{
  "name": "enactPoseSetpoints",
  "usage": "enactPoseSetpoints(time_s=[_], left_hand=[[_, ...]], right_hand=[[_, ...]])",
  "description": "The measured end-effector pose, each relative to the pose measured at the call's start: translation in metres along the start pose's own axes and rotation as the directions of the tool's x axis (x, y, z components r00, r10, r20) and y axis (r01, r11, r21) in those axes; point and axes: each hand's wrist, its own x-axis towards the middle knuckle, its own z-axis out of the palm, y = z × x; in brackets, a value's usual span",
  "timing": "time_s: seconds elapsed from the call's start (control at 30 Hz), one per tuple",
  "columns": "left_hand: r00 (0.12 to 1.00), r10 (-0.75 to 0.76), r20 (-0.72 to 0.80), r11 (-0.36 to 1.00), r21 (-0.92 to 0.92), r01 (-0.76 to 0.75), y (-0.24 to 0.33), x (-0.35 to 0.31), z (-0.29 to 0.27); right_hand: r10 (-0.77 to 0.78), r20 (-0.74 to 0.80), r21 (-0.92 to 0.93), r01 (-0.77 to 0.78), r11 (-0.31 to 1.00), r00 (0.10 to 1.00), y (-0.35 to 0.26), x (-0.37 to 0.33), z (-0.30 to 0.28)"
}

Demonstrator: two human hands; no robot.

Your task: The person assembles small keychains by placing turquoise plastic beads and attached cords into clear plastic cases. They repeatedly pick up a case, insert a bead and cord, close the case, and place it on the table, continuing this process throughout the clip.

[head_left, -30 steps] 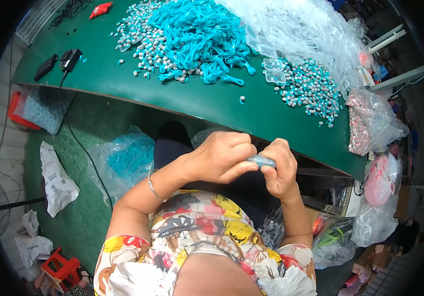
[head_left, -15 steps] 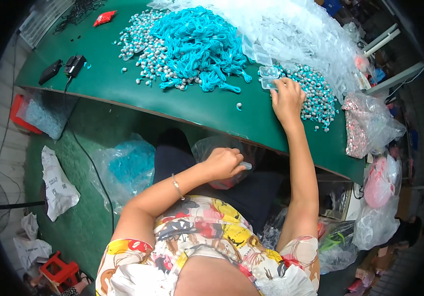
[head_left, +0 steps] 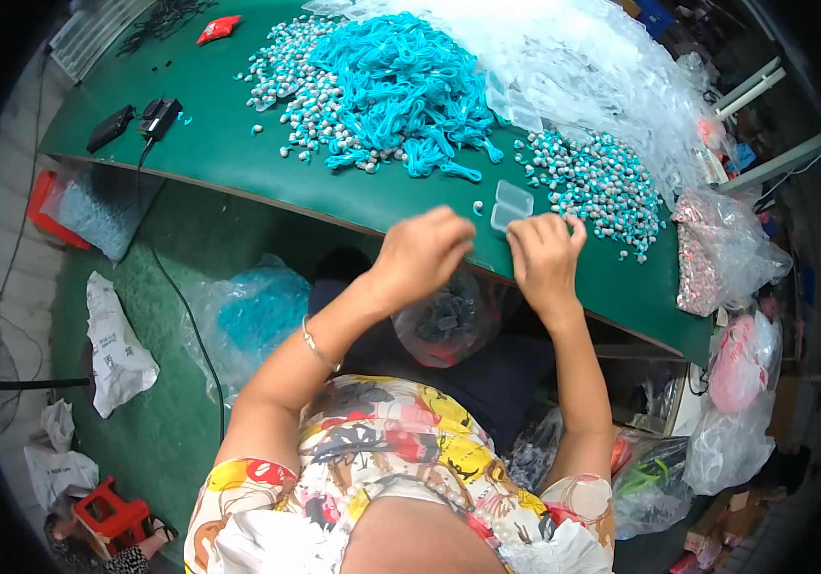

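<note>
At the table's near edge, my right hand has its fingertips closed on the near end of a clear plastic box, whose hinged lid lies unfolded. My left hand is raised just left of it, slightly blurred. Its fingers are loosely curled, apart from the thumb, with nothing visible between them. A clear bag holding small boxes sits below my hands at my lap. Beyond my right hand spreads a heap of small grey-and-turquoise beadlike pieces. One loose piece lies left of the box.
Turquoise looped cords are piled mid-table beside more beadlike pieces. A large mound of clear plastic boxes covers the back right. Black adapters sit at left, their cable hanging down. A bag of pink pieces stands at the right edge.
My left hand has risen from the lap toward the table edge, and the small clear thing it held is gone from it. My right hand has drawn the plastic box nearer, away from the bead heap.
</note>
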Motion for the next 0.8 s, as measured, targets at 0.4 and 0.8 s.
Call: enactPoseSetpoints(time_s=[0.4, 0.8], left_hand=[[0.996, -0.03, -0.081, 0.985, 0.167, 0.043, -0.029, 0.031, 0.027], [0.992, -0.056, -0.111, 0.994, 0.086, 0.066, -0.032, 0.029, 0.033]], right_hand=[[0.222, -0.046, 0.023, -0.221, 0.975, 0.974, 0.05, 0.016, 0.021], [0.306, -0.042, 0.106, -0.3, 0.948, 0.951, 0.064, 0.023, 0.029]])
